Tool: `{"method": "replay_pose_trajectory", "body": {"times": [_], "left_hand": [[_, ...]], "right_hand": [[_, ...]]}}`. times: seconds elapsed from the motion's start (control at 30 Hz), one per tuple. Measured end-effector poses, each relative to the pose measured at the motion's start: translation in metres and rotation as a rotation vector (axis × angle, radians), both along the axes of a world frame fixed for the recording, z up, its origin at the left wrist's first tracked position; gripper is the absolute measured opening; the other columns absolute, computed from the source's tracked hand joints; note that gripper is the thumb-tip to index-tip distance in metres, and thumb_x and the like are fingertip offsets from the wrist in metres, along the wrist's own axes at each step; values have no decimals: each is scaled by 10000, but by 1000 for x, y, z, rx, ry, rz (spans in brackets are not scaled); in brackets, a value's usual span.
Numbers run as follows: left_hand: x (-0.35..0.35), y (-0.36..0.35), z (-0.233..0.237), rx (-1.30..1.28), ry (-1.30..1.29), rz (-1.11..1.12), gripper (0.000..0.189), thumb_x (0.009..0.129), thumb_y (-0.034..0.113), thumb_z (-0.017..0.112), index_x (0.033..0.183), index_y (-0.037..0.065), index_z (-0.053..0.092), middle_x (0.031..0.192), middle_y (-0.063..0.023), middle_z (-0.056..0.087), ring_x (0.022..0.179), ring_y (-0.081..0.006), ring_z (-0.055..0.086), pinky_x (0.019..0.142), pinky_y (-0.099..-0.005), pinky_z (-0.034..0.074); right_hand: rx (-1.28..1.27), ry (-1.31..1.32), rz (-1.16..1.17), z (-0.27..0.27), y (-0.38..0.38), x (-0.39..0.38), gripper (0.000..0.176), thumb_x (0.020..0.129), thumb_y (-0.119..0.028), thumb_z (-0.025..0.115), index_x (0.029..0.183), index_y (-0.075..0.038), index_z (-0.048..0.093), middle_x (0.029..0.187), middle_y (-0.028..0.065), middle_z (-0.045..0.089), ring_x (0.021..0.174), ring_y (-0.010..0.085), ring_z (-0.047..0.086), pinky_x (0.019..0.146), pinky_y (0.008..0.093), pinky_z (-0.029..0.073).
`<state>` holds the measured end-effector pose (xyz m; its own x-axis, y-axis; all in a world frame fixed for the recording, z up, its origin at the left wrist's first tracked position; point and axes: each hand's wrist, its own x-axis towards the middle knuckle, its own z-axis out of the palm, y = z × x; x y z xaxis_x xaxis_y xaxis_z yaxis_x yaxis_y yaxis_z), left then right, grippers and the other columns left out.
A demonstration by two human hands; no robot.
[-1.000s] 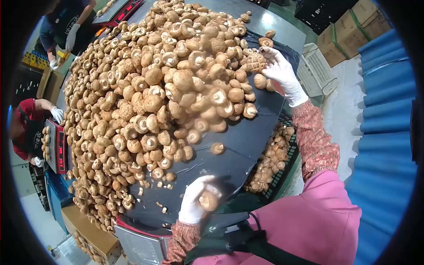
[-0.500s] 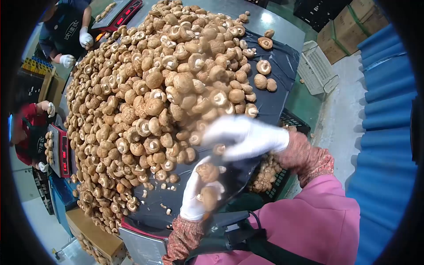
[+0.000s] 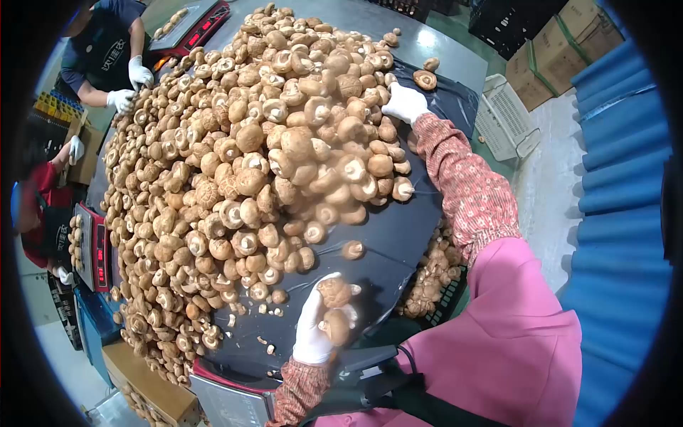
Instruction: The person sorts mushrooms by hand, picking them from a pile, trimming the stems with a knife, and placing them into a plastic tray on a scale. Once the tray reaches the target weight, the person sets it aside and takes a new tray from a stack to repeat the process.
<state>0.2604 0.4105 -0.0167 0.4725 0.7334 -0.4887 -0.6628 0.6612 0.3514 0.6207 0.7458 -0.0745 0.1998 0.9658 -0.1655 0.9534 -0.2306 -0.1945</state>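
Note:
My left hand [image 3: 310, 329], in a white glove, is closed around two shiitake mushrooms [image 3: 334, 292], one above the other, near the table's front edge. My right hand [image 3: 407, 104], gloved in white too, reaches to the right side of the large mushroom pile [image 3: 235, 156]. Its fingers look spread and touch or nearly touch mushrooms at the pile's edge; the fingertips are partly hidden. A single mushroom [image 3: 352, 250] lies on the dark table covering [image 3: 377, 267] between my hands.
Red scales [image 3: 94, 249] stand at the left and far left. Two co-workers [image 3: 107, 50] are across the table. A crate of mushrooms [image 3: 434, 281] sits below the right edge. Stem bits [image 3: 267, 345] lie near the front scale [image 3: 231, 391]. A pale crate [image 3: 501, 121] lies on the floor.
My right hand has moved from above the front of the table, away and right to the pile's far right edge. My left hand still holds the two mushrooms.

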Motion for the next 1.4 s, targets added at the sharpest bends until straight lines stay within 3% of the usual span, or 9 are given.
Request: {"method": "replay_pose_trajectory", "body": {"times": [0.2, 0.43, 0.57, 0.7, 0.87, 0.9, 1.17, 1.3, 1.4], "left_hand": [[-5, -9, -7, -42, 52, 49, 540, 1058, 456, 414, 1424, 59, 440, 1222, -265, 592, 701, -286, 651, 580, -358, 568], [-6, -9, 3, 55, 28, 1, 507, 1059, 391, 429, 1424, 39, 457, 1218, -194, 639, 815, -225, 628, 720, -341, 532], [-10, -9, 9, 100, 24, 71, 526, 1070, 388, 403, 1471, 47, 405, 1299, -208, 592, 846, -228, 636, 725, -326, 537], [-12, -6, 5, -38, -126, 177, 618, 1055, 496, 393, 1522, 95, 338, 1446, -254, 459, 881, -307, 637, 633, -368, 599], [-13, -11, 10, 14, -247, 216, 778, 1018, 564, 443, 1525, 2, 264, 1517, -264, 359, 993, -372, 646, 676, -400, 631], [-17, -12, 12, 30, -296, 179, 664, 1042, 523, 408, 1558, 125, 277, 1473, -185, 445, 1024, -338, 629, 782, -401, 595], [-28, -21, 18, 158, -293, 208, 794, 997, 568, 492, 1565, 86, 214, 1540, -195, 356, 1261, -451, 525, 936, -601, 546], [-38, -19, 30, 247, -234, 162, 847, 975, 583, 530, 1574, 92, 187, 1538, -191, 357, 1290, -445, 511, 952, -577, 545], [-43, -19, 41, 269, -267, 243, 685, 1022, 485, 514, 1515, 58, 305, 1413, -130, 505, 1195, -315, 607, 926, -472, 578]], "right_hand": [[247, 56, -12, -10, -20, 15, 473, 767, -396, 670, 1098, -58, 666, 1065, 204, 705, 1023, 380, 674, 907, 470, 527], [304, 150, -9, -2, -39, 34, 391, 810, -390, 699, 1092, -121, 669, 1045, 164, 726, 1008, 350, 682, 869, 459, 531], [298, 1345, 2, 43, -60, 7, 469, 913, -228, 712, 1299, 5, 583, 1206, 124, 672, 1064, 206, 666, 884, 357, 553], [75, 1790, 121, 89, -100, -52, 420, 950, -120, 677, 1329, 17, 557, 1257, 94, 636, 1100, 182, 641, 951, 326, 548], [38, 1699, 237, 112, -135, -99, 423, 946, -123, 686, 1325, 21, 566, 1239, 63, 621, 1093, 146, 624, 908, 285, 541], [34, 1671, 252, 115, -141, -106, 422, 946, -123, 687, 1323, 22, 568, 1241, 60, 617, 1093, 139, 620, 903, 279, 537], [273, 1421, 625, 140, -213, -180, 409, 801, 108, 709, 1165, -31, 585, 1248, 83, 583, 1068, 149, 612, 900, 288, 524], [685, 933, 981, 143, -234, -208, 472, 682, 134, 758, 1058, -95, 585, 1231, 152, 617, 1078, 266, 631, 853, 336, 524], [765, 844, 1027, 139, -242, -220, 488, 658, 84, 794, 1048, -122, 588, 1214, 143, 631, 1010, 295, 653, 788, 339, 547]]}}
